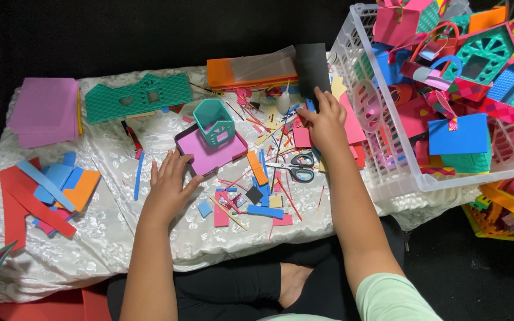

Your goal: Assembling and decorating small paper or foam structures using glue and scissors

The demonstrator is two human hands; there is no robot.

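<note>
My left hand [169, 184] lies flat on the white cloth, fingers spread, its fingertips touching the near edge of a pink tray with a dark rim [209, 153]. A small teal foam house [215, 121] stands on that tray. My right hand [323, 122] reaches forward and pinches the lower edge of a black foam sheet [312, 68] that stands upright beside the white basket. Scissors with teal handles [295, 167] lie just below my right wrist.
A white plastic basket [388, 172] full of coloured foam houses fills the right side. A teal house facade [138, 97], pink sheets [46, 110], an orange sheet stack [239, 74], a glue bottle [282, 102] and several foam scraps litter the cloth [120, 238].
</note>
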